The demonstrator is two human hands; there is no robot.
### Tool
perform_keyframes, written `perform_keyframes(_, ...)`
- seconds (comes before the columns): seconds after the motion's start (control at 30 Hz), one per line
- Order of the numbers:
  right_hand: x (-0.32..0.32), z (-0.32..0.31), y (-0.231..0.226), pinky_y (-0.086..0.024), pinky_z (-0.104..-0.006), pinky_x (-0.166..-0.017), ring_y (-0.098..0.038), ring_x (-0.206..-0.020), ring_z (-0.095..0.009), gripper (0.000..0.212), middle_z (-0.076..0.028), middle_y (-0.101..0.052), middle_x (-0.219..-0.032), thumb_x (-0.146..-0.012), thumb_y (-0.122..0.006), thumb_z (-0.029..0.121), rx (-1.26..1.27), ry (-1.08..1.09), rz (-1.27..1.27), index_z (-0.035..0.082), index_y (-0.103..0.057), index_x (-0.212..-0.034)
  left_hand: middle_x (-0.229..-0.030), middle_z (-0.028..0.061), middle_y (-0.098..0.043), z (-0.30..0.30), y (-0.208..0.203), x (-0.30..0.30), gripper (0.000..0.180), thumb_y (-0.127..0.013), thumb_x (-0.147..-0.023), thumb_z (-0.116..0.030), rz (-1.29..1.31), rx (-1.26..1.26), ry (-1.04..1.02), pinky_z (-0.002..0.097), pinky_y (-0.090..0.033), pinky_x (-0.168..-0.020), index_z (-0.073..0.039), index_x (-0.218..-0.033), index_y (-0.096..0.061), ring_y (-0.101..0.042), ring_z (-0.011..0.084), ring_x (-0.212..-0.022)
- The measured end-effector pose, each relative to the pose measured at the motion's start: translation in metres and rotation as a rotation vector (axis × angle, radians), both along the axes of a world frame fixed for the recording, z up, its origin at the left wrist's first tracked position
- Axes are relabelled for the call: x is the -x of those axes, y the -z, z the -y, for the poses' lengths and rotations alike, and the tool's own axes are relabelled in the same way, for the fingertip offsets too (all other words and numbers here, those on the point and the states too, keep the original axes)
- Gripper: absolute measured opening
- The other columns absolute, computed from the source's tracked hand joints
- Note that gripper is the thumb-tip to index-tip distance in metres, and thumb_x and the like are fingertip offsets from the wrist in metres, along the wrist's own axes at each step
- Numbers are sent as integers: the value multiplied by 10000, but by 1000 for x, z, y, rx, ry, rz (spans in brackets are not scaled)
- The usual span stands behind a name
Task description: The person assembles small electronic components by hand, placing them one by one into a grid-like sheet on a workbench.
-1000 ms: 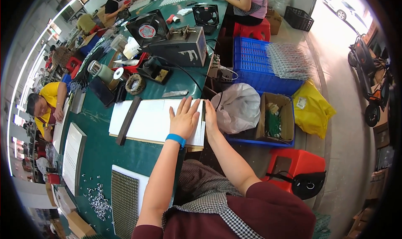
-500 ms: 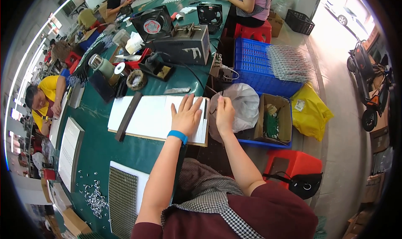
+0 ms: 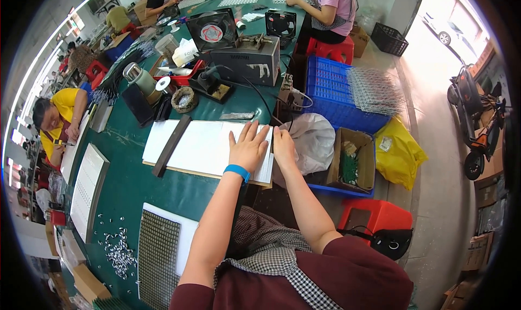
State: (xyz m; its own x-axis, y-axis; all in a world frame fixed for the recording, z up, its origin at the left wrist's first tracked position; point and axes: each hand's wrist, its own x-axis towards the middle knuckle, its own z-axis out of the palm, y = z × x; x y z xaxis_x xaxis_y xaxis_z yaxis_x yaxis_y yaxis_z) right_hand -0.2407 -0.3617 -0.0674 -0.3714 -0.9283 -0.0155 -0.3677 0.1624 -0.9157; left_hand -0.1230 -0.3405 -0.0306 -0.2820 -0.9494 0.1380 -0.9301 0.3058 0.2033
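My left hand (image 3: pixel 248 147) lies flat with its fingers spread on a white sheet-covered board (image 3: pixel 209 141), close to its right end. A blue band (image 3: pixel 237 172) is round that wrist. At the board's right edge is my right hand (image 3: pixel 284 149), its fingers pressed together against the edge; whatever they pinch is hidden. A dark flat bar (image 3: pixel 172 146) lies slantwise across the left part of the board. The board's brown backing shows along its near side.
Behind the board stand a solder spool (image 3: pixel 163 84), a round tin (image 3: pixel 184 100) and a grey power box (image 3: pixel 247 60). Small metal parts (image 3: pixel 120 254) and a gridded plate (image 3: pixel 158 255) lie nearer left. Blue crates (image 3: pixel 331 87) and a carton (image 3: pixel 353 157) stand right. A co-worker (image 3: pixel 62 120) sits left.
My right hand has moved left, from just off the board's right side to its edge. My left hand stays flat on the sheet. The whole view has shifted slightly.
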Motion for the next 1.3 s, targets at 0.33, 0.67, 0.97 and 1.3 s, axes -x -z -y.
perform_keyframes(0.33,-5,8,25,-435,-373,-762,-598,-844,-306,435,-196,-625,-877,-926,-406,368,44,-18,233,-32,-575,-941,-1436,32,-286,0,0,0,424,-370,-921,-336,-12,5,6,607,-136,-1034,-289,-1343,-365,-215,215,-1345)
perform_keyframes(0.67,-8,7,28,-419,-281,-707,-544,-785,-139,304,-64,-589,-864,-933,-436,271,93,-75,878,-7,-559,-945,-1435,31,-288,-1,0,-1,431,-364,-923,-339,-20,0,7,607,-134,-1034,-276,-1350,-359,-209,215,-1347)
perform_keyframes(0.97,-7,2,21,-426,-246,-609,-537,-676,-103,251,-30,-555,-738,-937,-427,238,78,-41,1109,33,-550,-860,-1437,39,-285,-2,-1,-1,447,-394,-909,-334,-50,-30,-13,621,-138,-1028,-265,-1350,-364,-209,217,-1348)
perform_keyframes(1.3,48,-38,-42,-252,-222,-370,-289,-456,-93,302,0,-352,-645,-965,-367,313,79,-202,1320,80,-413,-778,-1100,190,-529,-41,-38,-32,355,-573,-814,-209,-672,281,-40,399,-425,-865,-62,-1134,-528,-515,359,-1011)
